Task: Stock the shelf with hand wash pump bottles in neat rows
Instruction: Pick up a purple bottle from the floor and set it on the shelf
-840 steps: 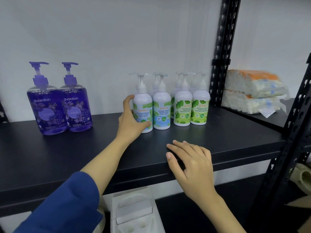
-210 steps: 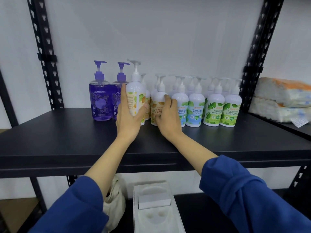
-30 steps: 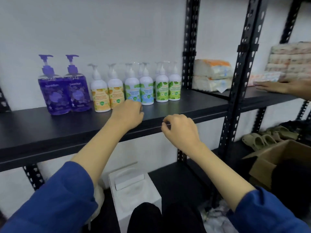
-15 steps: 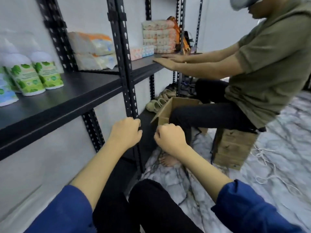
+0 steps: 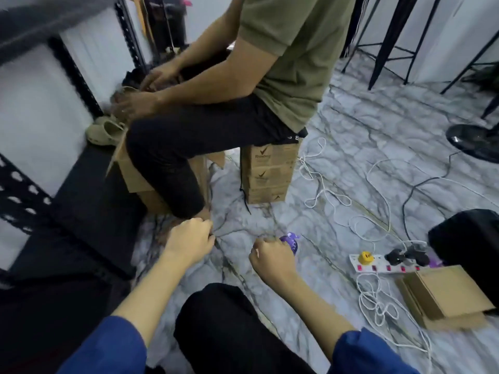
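Note:
No stocked bottles show in the head view, which now looks down at the marble floor. Of the shelf, only the black rack's post and low board show at the left. My left hand hangs over the floor with curled fingers and holds nothing. My right hand is also curled. Just beyond its knuckles lies a purple pump bottle, mostly hidden by the hand; I cannot tell whether they touch.
Another person sits on stacked cardboard boxes straight ahead, hands by an open box and beige sandals. A power strip, white cables and a flat cardboard box lie right.
My view has swung right and down from the shelf to the floor. Both hands dropped from the shelf edge toward the floor, still curled. The purple bottle has come into sight.

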A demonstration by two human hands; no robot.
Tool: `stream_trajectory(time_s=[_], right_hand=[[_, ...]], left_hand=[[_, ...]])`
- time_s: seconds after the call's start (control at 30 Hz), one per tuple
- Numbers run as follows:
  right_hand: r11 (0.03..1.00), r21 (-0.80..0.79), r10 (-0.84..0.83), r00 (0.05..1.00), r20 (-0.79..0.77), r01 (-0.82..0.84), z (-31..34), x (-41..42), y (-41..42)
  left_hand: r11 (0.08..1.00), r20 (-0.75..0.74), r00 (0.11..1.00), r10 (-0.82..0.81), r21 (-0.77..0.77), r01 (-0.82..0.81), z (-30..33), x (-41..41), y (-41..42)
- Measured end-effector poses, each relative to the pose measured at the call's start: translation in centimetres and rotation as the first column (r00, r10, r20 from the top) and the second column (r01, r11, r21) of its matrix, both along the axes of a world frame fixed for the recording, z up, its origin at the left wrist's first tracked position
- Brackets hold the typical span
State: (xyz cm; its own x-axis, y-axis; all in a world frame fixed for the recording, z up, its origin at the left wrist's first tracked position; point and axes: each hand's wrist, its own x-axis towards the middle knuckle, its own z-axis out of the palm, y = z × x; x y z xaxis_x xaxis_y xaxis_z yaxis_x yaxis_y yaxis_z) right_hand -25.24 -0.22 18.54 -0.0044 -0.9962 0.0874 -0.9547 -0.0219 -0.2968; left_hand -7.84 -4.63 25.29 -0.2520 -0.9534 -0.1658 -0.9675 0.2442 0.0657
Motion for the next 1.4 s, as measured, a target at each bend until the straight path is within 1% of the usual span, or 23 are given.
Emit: stream_trajectory(time_s=[0.13,0.2,0.27,0.33,0.43,0.5,0.53,0.57,0.63,0.7,0.77,0.83,0.93,1.07,1.13,1.23,1.4], right_hand=[[0.976,0.162,-0.147,0.989,0.004,0.145,-6.0,-3.9,-0.4],[0.961,0.213,-0.178,0.984,-0.023,0.178,-9.1,-5.6,-0.5],[0.917,0.305,-0.270,0.963,-0.002,0.258,-12.3,-7.0,-0.8],[0.863,0.410,-0.326,0.945,0.008,0.294,-15.2,-8.2,-1.6],[0.804,0.471,-0.454,0.887,0.089,0.364,-19.0,-9.1,-3.1],[0.773,0.484,-0.572,0.780,0.253,0.410,-21.7,-9.5,-4.3],[0.764,0.492,-0.616,0.699,0.364,0.417,-22.8,-9.6,-4.8],[0.758,0.494,-0.646,0.598,0.475,0.426,-23.9,-9.6,-5.3],[0.753,0.477,-0.649,0.391,0.652,0.454,-25.9,-9.6,-6.1],[0.730,0.478,-0.641,0.247,0.726,0.489,-27.6,-9.4,-6.8],[0.702,0.476,-0.642,0.180,0.745,0.530,-28.4,-9.0,-7.5],[0.676,0.458,-0.638,0.149,0.755,0.577,-28.9,-8.7,-8.0],[0.653,0.416,-0.620,0.130,0.774,0.633,-28.9,-8.4,-8.5],[0.658,0.341,-0.582,0.165,0.796,0.672,-28.0,-8.1,-9.1],[0.654,0.280,-0.544,0.180,0.819,0.703,-26.9,-8.2,-9.6],[0.660,0.178,-0.506,0.257,0.824,0.730,-24.7,-8.4,-10.1],[0.718,0.015,-0.427,0.423,0.799,0.696,-18.6,-8.6,-10.4]], left_hand=[[0.990,-0.025,0.995,-0.092,0.106,0.094,-5.2,-3.5,-3.3],[0.980,-0.025,0.991,-0.132,0.148,0.134,-8.0,-4.9,-4.7],[0.966,-0.029,0.987,-0.160,0.203,0.162,-10.9,-6.1,-5.8],[0.947,-0.034,0.983,-0.178,0.267,0.180,-13.8,-7.1,-6.7],[0.923,-0.050,0.982,-0.183,0.335,0.190,-17.7,-8.0,-7.6],[0.910,-0.032,0.979,-0.199,0.364,0.197,-19.8,-8.3,-8.0],[0.904,-0.016,0.977,-0.211,0.376,0.201,-20.8,-8.4,-8.2],[0.899,-0.002,0.975,-0.222,0.386,0.205,-21.7,-8.5,-8.4],[0.893,0.021,0.970,-0.241,0.396,0.213,-23.3,-8.6,-8.6],[0.887,0.034,0.967,-0.252,0.407,0.217,-24.6,-8.8,-8.8],[0.883,0.036,0.966,-0.257,0.415,0.219,-25.7,-9.0,-9.2],[0.877,0.024,0.968,-0.249,0.430,0.215,-26.3,-9.2,-9.4],[0.870,0.007,0.970,-0.243,0.444,0.215,-27.0,-9.1,-9.4],[0.867,-0.016,0.975,-0.222,0.455,0.204,-26.6,-8.6,-9.5],[0.870,-0.024,0.978,-0.206,0.453,0.194,-25.9,-8.6,-9.8],[0.879,-0.035,0.982,-0.187,0.440,0.183,-24.3,-8.7,-10.3],[0.885,-0.050,0.984,-0.168,0.433,0.173,-20.3,-9.4,-10.5]])
